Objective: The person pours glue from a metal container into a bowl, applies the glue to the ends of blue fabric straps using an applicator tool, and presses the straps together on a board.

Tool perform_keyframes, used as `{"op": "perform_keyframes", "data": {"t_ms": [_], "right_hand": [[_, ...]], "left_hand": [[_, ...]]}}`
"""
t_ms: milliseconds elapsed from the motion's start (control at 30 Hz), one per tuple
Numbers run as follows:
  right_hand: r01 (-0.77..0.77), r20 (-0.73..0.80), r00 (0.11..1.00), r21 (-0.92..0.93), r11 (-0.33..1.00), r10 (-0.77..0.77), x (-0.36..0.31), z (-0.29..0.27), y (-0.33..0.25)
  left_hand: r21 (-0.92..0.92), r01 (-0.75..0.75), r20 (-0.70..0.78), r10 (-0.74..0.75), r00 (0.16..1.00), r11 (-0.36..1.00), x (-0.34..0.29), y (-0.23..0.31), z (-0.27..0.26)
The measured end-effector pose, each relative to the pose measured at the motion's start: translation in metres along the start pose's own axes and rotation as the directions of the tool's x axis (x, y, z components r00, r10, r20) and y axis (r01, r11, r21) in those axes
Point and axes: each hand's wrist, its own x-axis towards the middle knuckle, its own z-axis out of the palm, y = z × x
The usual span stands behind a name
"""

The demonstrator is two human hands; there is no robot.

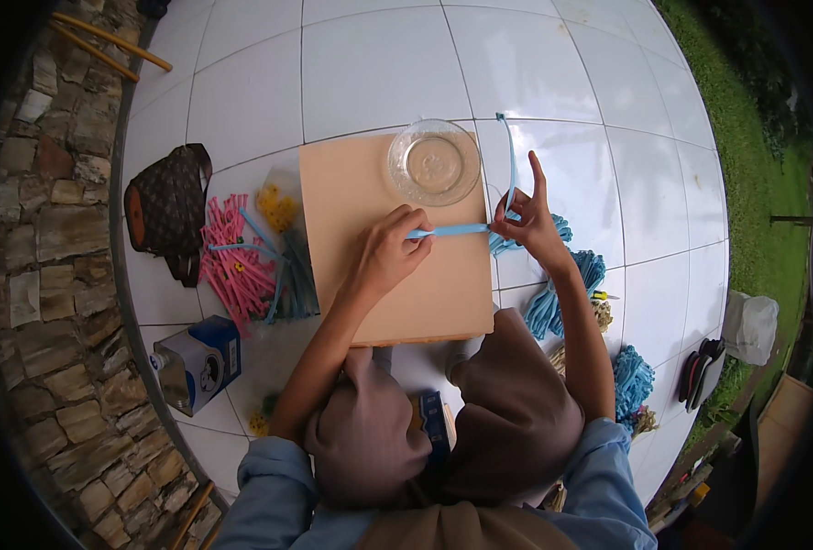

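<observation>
A flat light-blue strip (461, 230) is stretched level between my two hands, above a tan board (425, 298). My left hand (388, 252) is closed, pinching the strip's left end near the board's middle. Just past the board's right edge, my right hand (533, 227) pinches the strip with its index finger raised. From there a thin length of the strip rises and bends at its top. Beyond my hands, a clear glass dish (395, 174) rests on the board's far right corner.
Left of the board lie pink strips (234, 275), a yellow bag of small pieces (278, 209), a brown patterned bag (164, 206) and a blue-and-silver can (196, 367). Several blue bundles (553, 302) lie at right on white floor tiles (379, 64). A stone wall (54, 302) borders the left.
</observation>
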Motion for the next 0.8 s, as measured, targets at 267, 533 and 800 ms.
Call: {"op": "perform_keyframes", "data": {"t_ms": [267,533,800], "right_hand": [[-0.013,0.033,0.999,0.061,0.998,0.011,0.000,-0.001,0.014],[-0.026,0.068,0.997,0.099,0.995,0.020,0.006,-0.003,0.016],[-0.008,0.008,1.000,0.043,0.999,0.008,0.010,0.005,0.014]], "left_hand": [[0.072,-0.044,0.034,0.042,0.999,0.996,-0.001,0.000,-0.003],[0.154,-0.001,0.082,-0.012,0.997,0.988,0.002,0.005,-0.007],[0.193,0.041,0.117,-0.065,0.991,0.980,0.003,0.006,-0.010]]}}
